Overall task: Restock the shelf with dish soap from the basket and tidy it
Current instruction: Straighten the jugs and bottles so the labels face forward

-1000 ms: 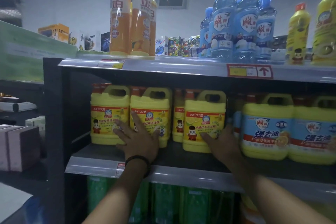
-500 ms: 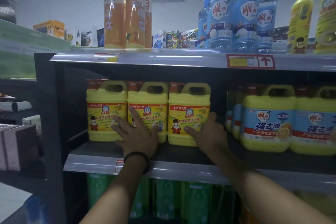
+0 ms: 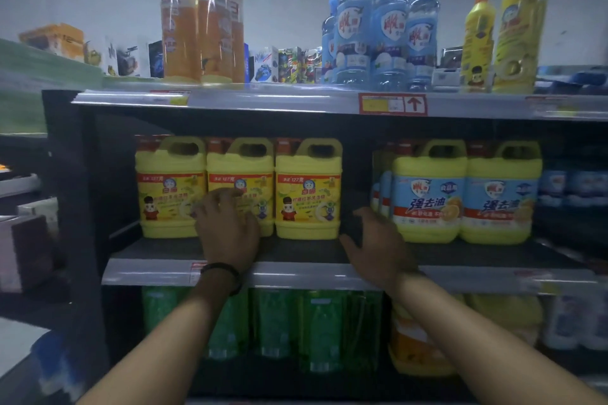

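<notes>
Three yellow dish soap jugs line the middle shelf. The left hand touches the centre jug, grip relaxed; the right hand hovers wide, empty. Flat pushes should square labels.

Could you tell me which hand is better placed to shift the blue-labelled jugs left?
Probably the right hand: open, beside those yellow plastic jugs with blue labels; the left hand touches a yellow-labelled jug.
</notes>
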`<control>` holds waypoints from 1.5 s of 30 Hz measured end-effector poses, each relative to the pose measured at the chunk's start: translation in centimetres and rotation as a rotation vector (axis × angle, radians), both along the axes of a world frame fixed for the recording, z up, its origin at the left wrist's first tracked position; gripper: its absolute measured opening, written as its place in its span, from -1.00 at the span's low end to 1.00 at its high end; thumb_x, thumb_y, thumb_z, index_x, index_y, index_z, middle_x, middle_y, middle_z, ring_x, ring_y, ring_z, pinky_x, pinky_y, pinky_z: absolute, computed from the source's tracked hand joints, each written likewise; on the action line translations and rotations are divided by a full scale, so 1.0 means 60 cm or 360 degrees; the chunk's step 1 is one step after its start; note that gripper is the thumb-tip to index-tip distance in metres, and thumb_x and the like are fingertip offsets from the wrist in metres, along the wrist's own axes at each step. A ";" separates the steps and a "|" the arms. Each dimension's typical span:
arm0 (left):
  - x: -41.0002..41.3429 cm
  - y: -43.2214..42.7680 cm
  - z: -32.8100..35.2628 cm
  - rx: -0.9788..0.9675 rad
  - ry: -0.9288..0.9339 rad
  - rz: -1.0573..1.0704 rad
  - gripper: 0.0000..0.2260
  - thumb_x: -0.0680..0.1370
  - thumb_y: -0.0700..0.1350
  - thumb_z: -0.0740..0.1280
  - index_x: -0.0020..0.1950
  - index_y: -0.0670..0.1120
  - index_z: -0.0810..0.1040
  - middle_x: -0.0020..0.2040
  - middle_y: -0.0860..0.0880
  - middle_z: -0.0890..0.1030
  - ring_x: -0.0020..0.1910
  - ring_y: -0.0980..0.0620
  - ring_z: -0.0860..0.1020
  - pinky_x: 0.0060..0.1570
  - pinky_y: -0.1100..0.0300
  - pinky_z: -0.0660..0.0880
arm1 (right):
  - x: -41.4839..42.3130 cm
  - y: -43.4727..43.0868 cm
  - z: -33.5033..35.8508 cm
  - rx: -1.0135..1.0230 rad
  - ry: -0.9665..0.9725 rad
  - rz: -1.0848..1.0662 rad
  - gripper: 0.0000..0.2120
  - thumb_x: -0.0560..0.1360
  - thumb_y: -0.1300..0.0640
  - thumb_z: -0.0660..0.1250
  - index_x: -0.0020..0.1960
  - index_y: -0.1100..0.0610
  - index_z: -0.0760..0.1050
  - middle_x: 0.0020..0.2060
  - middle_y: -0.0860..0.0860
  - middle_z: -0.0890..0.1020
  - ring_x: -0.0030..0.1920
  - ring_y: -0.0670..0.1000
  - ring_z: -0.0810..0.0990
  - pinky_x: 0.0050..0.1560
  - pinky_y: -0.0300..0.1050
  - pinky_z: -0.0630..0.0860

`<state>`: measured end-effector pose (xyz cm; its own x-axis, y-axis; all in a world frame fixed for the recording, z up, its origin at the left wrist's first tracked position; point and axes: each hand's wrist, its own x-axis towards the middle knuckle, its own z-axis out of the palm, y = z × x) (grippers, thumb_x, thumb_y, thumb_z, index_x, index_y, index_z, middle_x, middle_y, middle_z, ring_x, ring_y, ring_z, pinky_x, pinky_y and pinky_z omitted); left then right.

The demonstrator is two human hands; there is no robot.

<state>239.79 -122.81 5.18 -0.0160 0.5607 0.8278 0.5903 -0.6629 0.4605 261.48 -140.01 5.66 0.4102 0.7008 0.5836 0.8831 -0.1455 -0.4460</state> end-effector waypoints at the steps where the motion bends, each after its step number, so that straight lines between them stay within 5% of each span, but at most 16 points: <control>1: 0.001 -0.019 -0.006 0.0128 -0.0002 -0.0106 -0.69 0.48 -0.10 0.34 0.22 -0.08 0.52 0.21 -0.16 0.55 0.21 -0.24 0.49 0.21 -0.13 0.43 | -0.001 -0.023 -0.006 0.0033 -0.0011 0.0042 -0.58 0.63 -0.07 0.39 0.42 0.04 0.45 0.25 0.05 0.60 0.24 0.12 0.59 0.16 0.05 0.58; 8: 0.062 -0.211 -0.151 0.0213 0.0402 -0.0817 -0.84 0.57 -0.15 0.38 0.13 -0.02 0.54 0.09 0.00 0.56 0.07 -0.07 0.53 0.03 -0.02 0.49 | 0.009 -0.187 -0.082 0.0027 -0.0056 0.0106 -0.69 0.61 -0.03 0.40 0.33 -0.01 0.56 0.03 -0.04 0.64 0.03 -0.01 0.60 0.03 -0.03 0.58; 12: 0.107 -0.292 -0.252 -0.0074 0.0636 -0.1084 -0.80 0.54 -0.07 0.34 0.15 0.08 0.56 0.10 0.06 0.57 0.13 -0.04 0.56 0.11 0.04 0.53 | 0.055 -0.271 -0.174 -0.0049 0.0120 -0.0032 -0.69 0.61 -0.03 0.42 0.34 -0.03 0.55 0.08 -0.09 0.58 0.04 -0.09 0.56 0.02 -0.16 0.46; 17: 0.172 -0.357 -0.339 -0.0478 0.0729 -0.1265 -0.82 0.55 0.06 0.36 0.12 0.25 0.48 0.12 0.26 0.48 0.17 0.16 0.53 0.16 0.15 0.49 | 0.138 -0.340 -0.309 -0.0134 0.0431 -0.0217 -0.85 0.63 -0.04 0.39 0.19 -0.12 0.54 0.06 -0.15 0.64 0.02 -0.15 0.60 0.01 -0.10 0.56; 22: 0.256 -0.375 -0.381 -0.0722 0.0803 -0.1369 -0.74 0.57 0.14 0.37 0.23 0.32 0.43 0.24 0.25 0.53 0.24 0.22 0.52 0.21 0.27 0.45 | 0.217 -0.359 -0.397 0.0020 0.0653 -0.0366 -0.77 0.59 0.08 0.49 0.21 0.04 0.56 0.06 -0.11 0.61 0.11 -0.01 0.60 -0.01 -0.23 0.46; 26: 0.350 -0.393 -0.391 -0.0812 0.0690 -0.1444 -0.62 0.62 -0.03 0.44 0.33 0.27 0.40 0.31 0.28 0.48 0.22 0.37 0.48 0.18 0.50 0.41 | 0.288 -0.348 -0.460 0.0206 0.0833 -0.0387 -0.56 0.56 0.09 0.54 0.40 0.03 0.54 0.27 -0.06 0.60 0.29 0.03 0.58 0.32 -0.03 0.52; 30: 0.426 -0.403 -0.411 -0.1039 0.0570 -0.1517 -0.44 0.60 0.01 0.47 0.56 0.16 0.34 0.48 0.17 0.45 0.41 0.12 0.50 0.23 0.25 0.52 | 0.348 -0.331 -0.504 0.0499 0.1052 -0.0324 -0.44 0.57 0.02 0.52 0.51 -0.09 0.42 0.40 -0.05 0.54 0.37 0.03 0.53 0.37 0.12 0.55; 33: 0.477 -0.408 -0.413 -0.1128 0.0498 -0.1561 -0.36 0.60 0.02 0.47 0.61 0.19 0.26 0.52 0.21 0.41 0.41 0.10 0.51 0.32 0.06 0.56 | 0.382 -0.326 -0.516 0.0675 0.1212 -0.0196 -0.42 0.50 -0.05 0.52 0.46 -0.32 0.41 0.35 -0.14 0.59 0.32 0.00 0.60 0.25 0.26 0.64; 36: 0.519 -0.417 -0.415 -0.1153 0.0370 -0.1630 -0.40 0.63 -0.09 0.44 0.46 0.40 0.25 0.31 0.53 0.41 0.22 0.43 0.53 0.12 0.35 0.58 | 0.403 -0.324 -0.528 0.0715 0.1284 -0.0032 -0.41 0.56 0.04 0.51 0.34 -0.53 0.38 0.28 -0.30 0.61 0.29 -0.08 0.63 0.20 0.27 0.67; 39: 0.545 -0.427 -0.424 -0.1176 0.0300 -0.1681 -0.34 0.64 -0.19 0.40 0.40 0.46 0.15 0.11 0.79 0.34 0.10 0.74 0.38 0.02 0.60 0.47 | 0.420 -0.320 -0.533 0.0689 0.1317 0.0066 -0.33 0.55 -0.06 0.52 0.55 -0.35 0.30 0.38 -0.23 0.58 0.33 0.05 0.63 0.17 0.37 0.66; 45: 0.562 -0.436 -0.432 -0.1078 0.0182 -0.1781 -0.23 0.65 -0.33 0.34 0.57 0.36 0.08 0.33 0.69 0.33 0.36 0.60 0.34 0.30 0.48 0.44 | 0.448 -0.324 -0.515 0.0615 0.1467 0.0252 -0.31 0.54 0.07 0.57 0.50 -0.32 0.32 0.23 -0.24 0.68 0.00 -0.05 0.75 -0.18 -0.03 0.70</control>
